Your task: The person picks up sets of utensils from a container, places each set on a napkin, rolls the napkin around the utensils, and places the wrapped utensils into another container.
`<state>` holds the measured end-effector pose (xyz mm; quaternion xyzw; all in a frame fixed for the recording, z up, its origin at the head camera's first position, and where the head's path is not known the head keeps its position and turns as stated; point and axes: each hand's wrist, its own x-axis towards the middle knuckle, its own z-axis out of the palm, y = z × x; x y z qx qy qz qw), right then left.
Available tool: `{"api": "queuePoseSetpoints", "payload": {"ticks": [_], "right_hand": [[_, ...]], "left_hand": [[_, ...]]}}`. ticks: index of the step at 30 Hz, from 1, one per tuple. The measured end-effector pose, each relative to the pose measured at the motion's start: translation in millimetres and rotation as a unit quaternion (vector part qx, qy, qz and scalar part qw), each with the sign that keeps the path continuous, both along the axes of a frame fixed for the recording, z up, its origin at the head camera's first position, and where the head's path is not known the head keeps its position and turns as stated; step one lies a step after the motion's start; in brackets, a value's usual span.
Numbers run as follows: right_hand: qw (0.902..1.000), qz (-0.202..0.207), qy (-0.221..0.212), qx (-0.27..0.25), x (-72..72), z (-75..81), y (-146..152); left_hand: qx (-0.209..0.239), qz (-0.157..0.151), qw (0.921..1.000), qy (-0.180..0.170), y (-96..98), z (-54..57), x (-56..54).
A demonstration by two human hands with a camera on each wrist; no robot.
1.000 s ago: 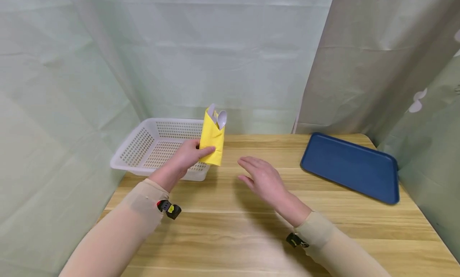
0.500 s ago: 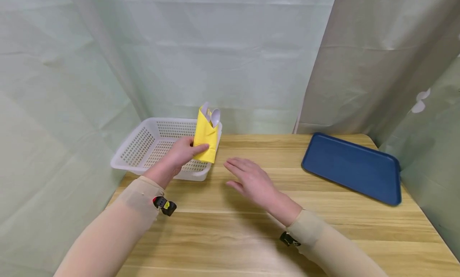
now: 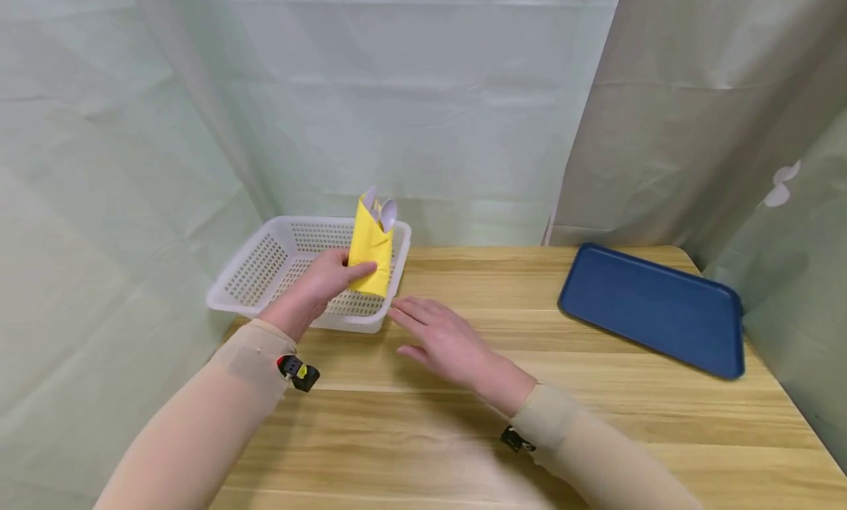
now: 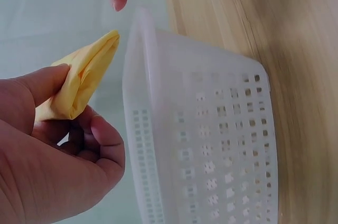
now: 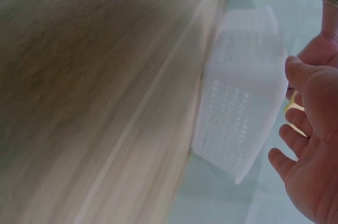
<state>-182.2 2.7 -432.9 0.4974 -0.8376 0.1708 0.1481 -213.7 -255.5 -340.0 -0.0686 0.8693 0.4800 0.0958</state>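
In the head view my left hand point(image 3: 324, 281) grips the lower part of a yellow napkin pouch point(image 3: 370, 254), thumb across its front. A pale plastic spoon point(image 3: 388, 214) and other pale cutlery stick up from the pouch's top. Both are held above the right side of a white slatted basket point(image 3: 344, 322). Seen from the left wrist, the folded end of the napkin point(image 4: 87, 71) sits between thumb and curled fingers. My right hand point(image 3: 440, 339) holds nothing; its fingers are extended near the basket's front right corner, and whether they touch it I cannot tell.
A blue rectangular tray point(image 3: 651, 308) lies at the right of the wooden table point(image 3: 463, 451), set at an angle. Pale curtains point(image 3: 410, 113) hang behind and on both sides of the table. Each wrist carries a small black device point(image 3: 298, 372) on a sleeve.
My left hand has carried the napkin pouch leftward, over the basket. The right hand has followed to the left, closer to the basket's corner. Basket and tray stay put.
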Motion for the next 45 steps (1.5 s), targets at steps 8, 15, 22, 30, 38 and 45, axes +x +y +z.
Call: {"api": "queuePoseSetpoints", "payload": {"ticks": [8, 15, 22, 30, 38, 45], "right_hand": [[0.9999, 0.003, 0.014, 0.006, 1.7, -3.9, -16.0], [0.9999, -0.002, 0.015, 0.000, 1.2, -6.4, -22.9], [0.9997, 0.006, 0.006, -0.023, 0.0, -4.0, -26.1], [0.9995, 0.002, 0.020, -0.023, -1.1, -4.5, -28.6], [0.9998, -0.005, 0.016, -0.012, 1.4, -2.7, -29.9], [0.9999, -0.006, 0.010, -0.004, 4.1, -3.0, -32.7]], "left_hand": [[-0.016, 0.003, 0.9999, 0.006, -13.3, -5.8, -1.0], [-0.021, 0.010, 0.9997, -0.003, -23.0, -10.7, -1.7], [-0.024, 0.004, 0.9997, -0.009, -28.4, -17.5, -4.8], [-0.026, 0.000, 0.9991, -0.033, -33.1, -26.8, -10.9], [-0.058, -0.009, 0.9971, -0.048, -34.6, -38.8, -19.8], [-0.082, -0.009, 0.9934, -0.079, -34.5, -44.6, -24.8]]}}
